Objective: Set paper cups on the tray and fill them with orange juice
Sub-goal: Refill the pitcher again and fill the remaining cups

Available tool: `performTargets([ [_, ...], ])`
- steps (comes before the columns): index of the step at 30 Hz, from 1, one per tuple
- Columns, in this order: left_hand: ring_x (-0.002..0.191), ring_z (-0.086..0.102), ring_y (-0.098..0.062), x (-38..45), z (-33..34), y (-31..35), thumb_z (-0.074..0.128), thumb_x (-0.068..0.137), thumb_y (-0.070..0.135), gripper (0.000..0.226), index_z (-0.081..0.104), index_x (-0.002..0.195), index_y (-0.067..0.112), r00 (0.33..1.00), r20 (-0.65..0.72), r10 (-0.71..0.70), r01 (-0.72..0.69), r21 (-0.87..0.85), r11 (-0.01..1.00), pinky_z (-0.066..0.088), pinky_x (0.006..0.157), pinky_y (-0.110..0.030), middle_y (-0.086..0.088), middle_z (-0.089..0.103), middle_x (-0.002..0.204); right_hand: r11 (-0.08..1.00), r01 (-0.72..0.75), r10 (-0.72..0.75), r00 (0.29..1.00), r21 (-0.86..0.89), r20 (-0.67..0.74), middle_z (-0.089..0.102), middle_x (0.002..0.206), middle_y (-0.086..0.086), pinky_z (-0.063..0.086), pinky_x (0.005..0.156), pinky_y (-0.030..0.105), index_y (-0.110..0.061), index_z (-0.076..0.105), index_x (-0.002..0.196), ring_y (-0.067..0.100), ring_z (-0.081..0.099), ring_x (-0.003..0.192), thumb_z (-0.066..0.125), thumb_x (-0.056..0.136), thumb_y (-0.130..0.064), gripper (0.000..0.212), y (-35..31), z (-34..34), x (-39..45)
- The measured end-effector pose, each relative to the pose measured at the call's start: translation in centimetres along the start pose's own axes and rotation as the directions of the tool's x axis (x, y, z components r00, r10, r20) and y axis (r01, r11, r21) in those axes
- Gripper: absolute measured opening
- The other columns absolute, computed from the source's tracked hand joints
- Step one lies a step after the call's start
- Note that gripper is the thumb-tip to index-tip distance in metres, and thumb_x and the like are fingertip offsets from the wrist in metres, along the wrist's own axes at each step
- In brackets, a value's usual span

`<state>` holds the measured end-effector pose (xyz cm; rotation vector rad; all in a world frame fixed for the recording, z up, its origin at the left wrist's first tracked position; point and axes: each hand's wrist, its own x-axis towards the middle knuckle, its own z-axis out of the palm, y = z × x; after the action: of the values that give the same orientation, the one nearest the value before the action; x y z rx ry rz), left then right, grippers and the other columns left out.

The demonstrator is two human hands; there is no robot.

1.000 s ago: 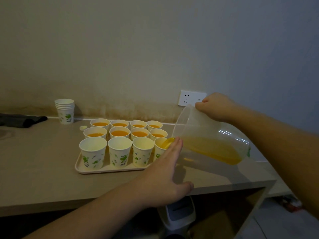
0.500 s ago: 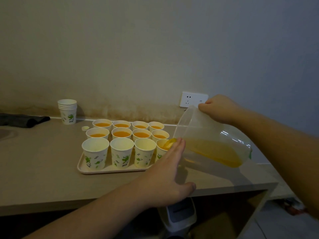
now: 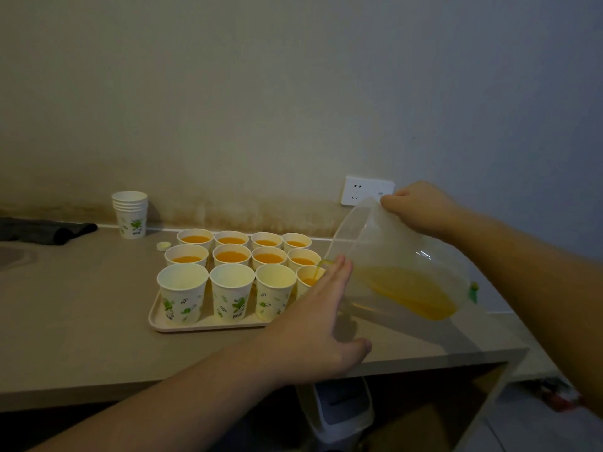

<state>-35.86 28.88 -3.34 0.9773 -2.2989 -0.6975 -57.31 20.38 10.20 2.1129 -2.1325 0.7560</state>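
Juice now streaming into front-right cup [image 3: 308, 279], right hand [image 3: 421, 207] gripping tilted pitcher [image 3: 391, 272], left hand [image 3: 321, 321] flat against its side

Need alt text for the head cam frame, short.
A right hand tips a clear pitcher of orange juice into the front-right paper cup on a tray of twelve; the left hand steadies the pitcher. Eight cups behind hold juice, three front cups look empty.
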Motion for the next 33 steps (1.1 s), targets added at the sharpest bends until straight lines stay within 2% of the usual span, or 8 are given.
performTargets([
  [4,0.149,-0.008,0.008,0.1,-0.9,0.2,0.073,0.088,0.049,0.112,-0.013,0.158,0.044,1.0,-0.022,0.004,-0.004,-0.001,1.0,0.011,0.122,-0.024,0.03,-0.018,0.163,0.992,-0.028,0.03,0.999,0.123,-0.017,0.04,0.07,0.013,0.03,0.064,0.034,-0.009,0.05,0.07,0.023,0.039,0.065,0.051,0.092,-0.027,0.028,-0.3,-0.4,-0.2],
  [11,0.143,-0.011,0.016,-0.3,-2.7,0.7,0.073,0.089,0.047,0.111,-0.012,0.16,0.041,0.997,-0.078,0.024,-0.018,0.081,0.997,0.005,0.115,-0.013,0.031,-0.018,0.163,0.969,-0.034,0.044,0.998,0.246,-0.035,0.048,0.07,0.011,0.035,0.063,0.035,-0.002,0.058,0.074,0.022,0.043,0.062,0.051,0.092,-0.027,0.031,-1.5,-0.7,-0.4],
  [16,0.146,-0.012,0.013,-1.2,-3.9,1.3,0.072,0.089,0.048,0.111,-0.013,0.159,0.043,0.994,-0.109,0.03,-0.018,0.115,0.993,0.004,0.114,-0.014,0.032,-0.022,0.161,0.949,-0.014,0.038,0.997,0.314,-0.072,0.044,0.067,0.01,0.029,0.056,0.032,-0.011,0.054,0.07,0.021,0.038,0.055,0.051,0.085,-0.032,0.026,-2.7,-0.8,-0.4],
  [19,0.147,-0.013,0.012,-1.9,-4.6,1.5,0.071,0.089,0.051,0.111,-0.015,0.158,0.042,0.994,-0.11,0.024,-0.009,0.131,0.991,0.005,0.116,-0.016,0.031,-0.024,0.161,0.921,-0.008,0.039,0.997,0.389,-0.072,0.038,0.065,0.01,0.024,0.055,0.031,-0.012,0.051,0.07,0.019,0.032,0.055,0.054,0.086,-0.025,0.021,-3.4,-0.7,-0.5],
  [22,0.148,-0.015,0.01,-2.6,-4.9,1.4,0.071,0.09,0.05,0.111,-0.015,0.159,0.04,0.995,-0.097,0.016,-0.003,0.134,0.991,0.005,0.119,-0.017,0.029,-0.026,0.161,0.934,0.043,-0.022,0.998,0.355,-0.061,0.038,0.061,0.008,0.024,0.054,0.031,-0.011,0.05,0.068,0.02,0.032,0.054,0.052,0.09,-0.021,0.025,-4.3,-0.5,-0.5],
  [26,0.149,-0.015,0.006,-3.4,-4.9,1.4,0.071,0.09,0.05,0.111,-0.017,0.158,0.042,0.997,-0.076,-0.015,0.025,0.131,0.991,0.009,0.126,-0.027,0.031,-0.028,0.16,0.951,0.075,-0.066,0.997,0.299,-0.042,0.043,0.06,0.009,0.028,0.057,0.033,-0.008,0.05,0.062,0.022,0.038,0.055,0.051,0.093,-0.022,0.034,-4.9,0.0,-0.4],
  [29,0.15,-0.015,0.004,-3.9,-5.0,1.2,0.071,0.09,0.049,0.111,-0.017,0.157,0.043,0.997,-0.062,-0.04,0.047,0.115,0.992,0.012,0.127,-0.033,0.03,-0.027,0.16,0.959,0.079,-0.073,0.997,0.272,-0.031,0.043,0.061,0.011,0.03,0.06,0.033,-0.008,0.052,0.063,0.023,0.039,0.056,0.053,0.092,-0.022,0.032,-5.3,0.4,-0.4],
  [33,0.15,-0.016,0.005,-4.2,-4.7,0.8,0.07,0.09,0.048,0.111,-0.018,0.158,0.041,0.998,-0.051,-0.043,0.048,0.101,0.994,0.009,0.124,-0.025,0.029,-0.028,0.16,0.966,0.08,-0.077,0.997,0.245,-0.021,0.042,0.06,0.01,0.028,0.058,0.033,-0.01,0.047,0.058,0.023,0.04,0.056,0.053,0.092,-0.021,0.036,-5.5,0.9,-0.3],
])
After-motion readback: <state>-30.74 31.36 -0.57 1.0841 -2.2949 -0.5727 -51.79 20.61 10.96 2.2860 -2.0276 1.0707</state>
